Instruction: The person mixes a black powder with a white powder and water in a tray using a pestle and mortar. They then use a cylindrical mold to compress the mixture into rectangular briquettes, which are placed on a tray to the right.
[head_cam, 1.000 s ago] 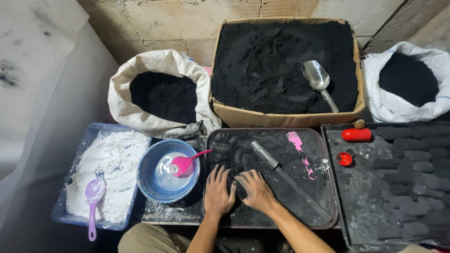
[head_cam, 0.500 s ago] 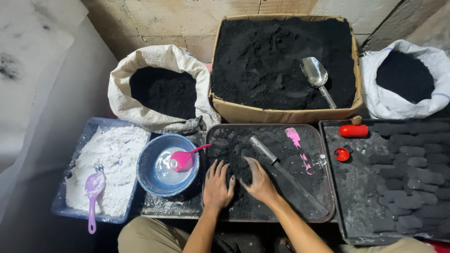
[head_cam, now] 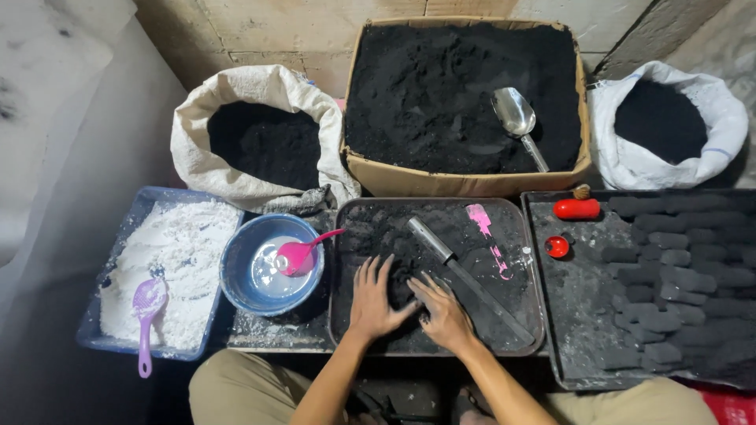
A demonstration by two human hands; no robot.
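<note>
Both hands flat, fingers spread, gripping nothing: left hand and right hand press black mix in tray. Metal bar just right of right hand. Risk: hard push spills mix over near rim; knuckles could catch bar.
</note>
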